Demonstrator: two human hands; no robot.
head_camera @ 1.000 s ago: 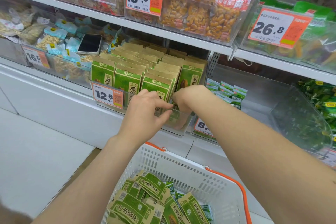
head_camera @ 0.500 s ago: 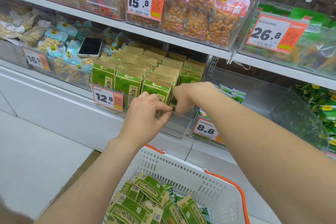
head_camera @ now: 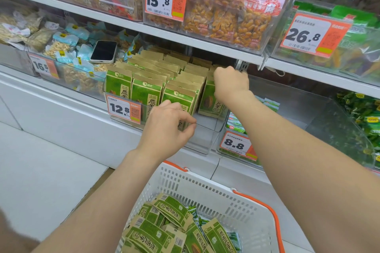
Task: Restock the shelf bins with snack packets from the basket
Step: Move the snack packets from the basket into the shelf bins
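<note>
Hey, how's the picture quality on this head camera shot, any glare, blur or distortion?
Head view, light: bright, even, 12.8 price tag crisp. Head view, blur: right hand on a seed packet slightly soft. Head view, glare: haze on the 8.8 bin wall. Head view, distortion: shelf edge bows.

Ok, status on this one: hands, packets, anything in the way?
Right hand grips rightmost green-and-tan paper packet in clear plastic bin. Left hand at bin front, grasp unclear. Nothing blocking.

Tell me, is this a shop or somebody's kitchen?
Most likely a shop's snack aisle: price tags clipped to clear shelf bins full of snack packets, and a white shopping basket below.
</note>
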